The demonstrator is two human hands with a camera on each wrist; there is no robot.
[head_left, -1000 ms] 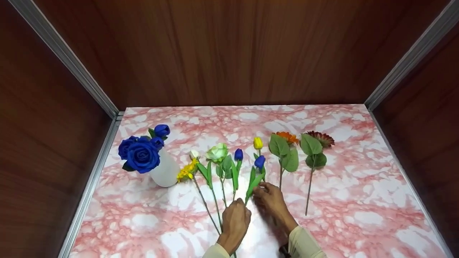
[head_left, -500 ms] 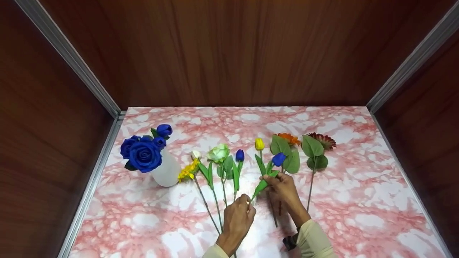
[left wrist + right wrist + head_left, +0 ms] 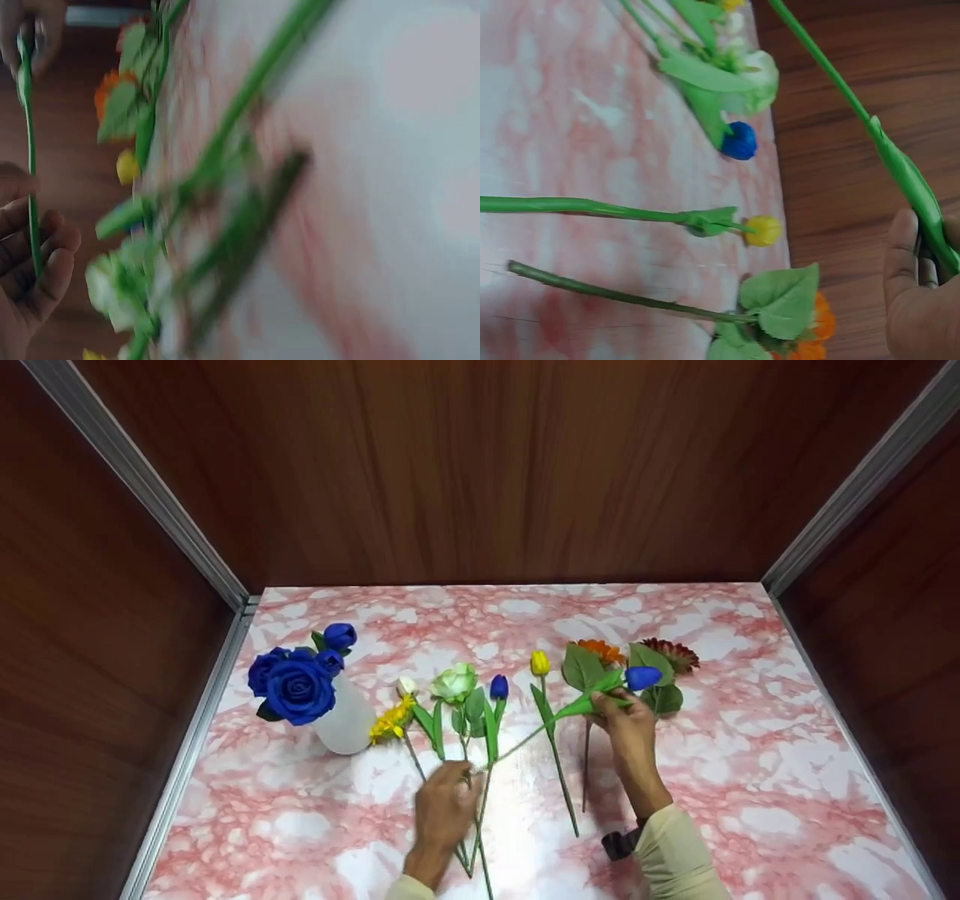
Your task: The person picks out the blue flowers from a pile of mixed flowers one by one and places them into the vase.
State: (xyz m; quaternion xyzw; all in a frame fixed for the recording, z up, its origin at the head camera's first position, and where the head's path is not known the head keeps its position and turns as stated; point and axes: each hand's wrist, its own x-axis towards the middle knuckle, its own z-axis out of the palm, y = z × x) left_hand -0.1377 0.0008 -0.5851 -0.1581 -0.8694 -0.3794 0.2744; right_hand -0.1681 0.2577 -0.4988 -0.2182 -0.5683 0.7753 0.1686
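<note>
A blue artificial tulip [image 3: 643, 678] is held raised and slanted over the table, its stem running down to the left. My right hand [image 3: 630, 735] grips it by the green leaves just below the bloom. My left hand [image 3: 446, 814] holds the lower end of the same stem; in the left wrist view the thumb and curled fingers [image 3: 52, 279] lie around it. In the right wrist view the leaves pass between the right hand's thumb and fingers, and the bloom is out of view. Beneath the held stem lies a yellow tulip [image 3: 540, 663].
A frosted white vase [image 3: 346, 716] with blue roses [image 3: 298, 687] stands at left. Left of the yellow tulip lie a yellow flower [image 3: 391, 720], a white tulip [image 3: 407, 685], a pale green rose [image 3: 454, 684] and another blue tulip [image 3: 499, 687]. Orange [image 3: 598, 650] and dark red flowers [image 3: 673, 655] lie right.
The blue tulip has been lifted and swung to the right, from upright in view to slanted. My right hand has moved right and up; my left hand has moved left along with the stem end.
</note>
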